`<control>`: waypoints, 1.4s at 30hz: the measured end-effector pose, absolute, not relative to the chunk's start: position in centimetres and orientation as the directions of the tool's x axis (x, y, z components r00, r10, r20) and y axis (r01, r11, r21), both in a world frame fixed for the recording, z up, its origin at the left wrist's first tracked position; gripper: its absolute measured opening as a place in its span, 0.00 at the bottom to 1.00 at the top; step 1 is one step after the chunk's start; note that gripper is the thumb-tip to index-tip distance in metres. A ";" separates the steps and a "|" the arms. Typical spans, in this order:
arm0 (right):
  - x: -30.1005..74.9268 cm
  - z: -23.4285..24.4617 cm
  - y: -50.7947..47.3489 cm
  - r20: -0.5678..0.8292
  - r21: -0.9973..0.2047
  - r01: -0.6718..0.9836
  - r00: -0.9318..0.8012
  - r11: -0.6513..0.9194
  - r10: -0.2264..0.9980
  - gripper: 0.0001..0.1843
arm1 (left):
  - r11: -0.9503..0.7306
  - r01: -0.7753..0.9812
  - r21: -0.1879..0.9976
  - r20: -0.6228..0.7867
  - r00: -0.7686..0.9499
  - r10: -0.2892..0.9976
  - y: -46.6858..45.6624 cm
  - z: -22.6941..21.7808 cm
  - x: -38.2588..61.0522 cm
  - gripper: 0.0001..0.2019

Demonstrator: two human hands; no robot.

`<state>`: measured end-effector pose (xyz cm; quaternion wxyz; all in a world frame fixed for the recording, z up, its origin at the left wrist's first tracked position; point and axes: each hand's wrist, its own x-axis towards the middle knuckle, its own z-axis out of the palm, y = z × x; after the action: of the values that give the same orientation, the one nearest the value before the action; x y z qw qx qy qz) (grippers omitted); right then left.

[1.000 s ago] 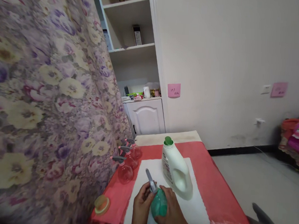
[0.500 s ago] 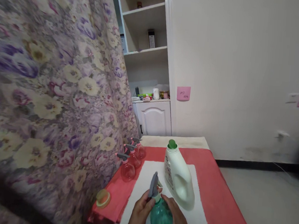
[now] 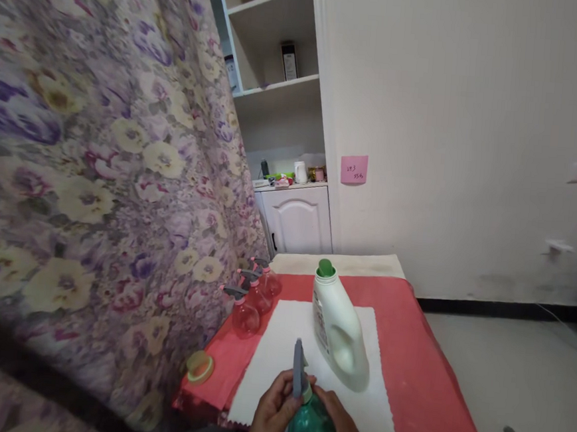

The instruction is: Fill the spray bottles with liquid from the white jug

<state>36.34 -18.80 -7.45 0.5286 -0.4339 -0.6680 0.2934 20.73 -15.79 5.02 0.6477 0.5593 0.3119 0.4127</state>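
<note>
A green see-through spray bottle (image 3: 312, 431) with a grey trigger head (image 3: 298, 370) is held between my two hands at the bottom of the head view. My left hand (image 3: 273, 408) has its fingers closed around the neck and trigger head. Around the right side of the bottle's body wraps my right hand (image 3: 345, 423). Just beyond them a large white jug (image 3: 342, 333) stands uncapped on a white cloth (image 3: 267, 361), with a green spout showing in its mouth.
Three pink spray bottles (image 3: 246, 319) with grey heads line the table's left side. A yellowish round cap (image 3: 200, 367) lies on the red tablecloth (image 3: 407, 358) near the front left edge. A floral curtain (image 3: 120, 196) hangs at left; a white cabinet (image 3: 298, 217) is behind.
The green spray bottle and both hands sit slightly lower in view, and the trigger head has turned more upright. My head view has shifted slightly; the jug and pink bottles stay in place.
</note>
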 end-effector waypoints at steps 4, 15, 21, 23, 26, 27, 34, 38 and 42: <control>36.6 -6.6 -19.4 0.438 -0.867 0.230 -0.071 0.442 0.896 0.61 | 0.062 -0.204 0.977 0.039 0.455 0.890 -16.3 4.6 20.9 0.19; 37.3 -5.7 -20.5 0.380 -0.898 0.195 -0.112 0.395 0.918 0.58 | 0.097 -0.207 0.973 0.004 0.439 0.898 -17.0 4.8 21.3 0.21; 37.2 -5.0 -20.6 0.416 -0.877 0.215 -0.107 0.430 0.903 0.55 | 0.071 -0.232 0.970 0.021 0.372 0.928 -17.3 3.7 21.4 0.21; 37.1 -5.3 -20.7 0.429 -0.871 0.212 -0.106 0.442 0.897 0.55 | 0.057 -0.203 0.977 0.012 0.320 0.947 -17.3 3.6 21.4 0.21; 37.1 -5.6 -20.7 0.437 -0.871 0.200 -0.102 0.448 0.894 0.56 | 0.053 -0.153 0.987 0.007 0.371 0.929 -17.3 4.1 21.2 0.21; 37.1 -5.7 -20.7 0.436 -0.870 0.205 -0.110 0.449 0.893 0.57 | 0.055 -0.146 0.988 0.008 0.402 0.916 -17.3 4.3 21.0 0.22; 37.0 -6.6 -20.5 0.411 -0.874 0.241 -0.099 0.422 0.906 0.59 | 0.020 -0.173 0.985 0.042 0.349 0.936 -17.6 3.6 21.1 0.23; 37.2 -6.6 -20.7 0.385 -0.877 0.270 -0.098 0.397 0.918 0.57 | 0.011 -0.118 0.993 0.027 0.314 0.949 -17.4 3.7 21.2 0.21; 37.3 -5.1 -21.2 0.383 -0.890 0.230 -0.092 0.394 0.919 0.54 | 0.042 -0.146 0.988 0.021 0.407 0.913 -17.2 4.3 20.9 0.23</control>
<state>37.35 -21.16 -5.09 0.5133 -0.4364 -0.6583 0.3357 20.92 -17.23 4.27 0.6323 0.5510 0.3483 0.4186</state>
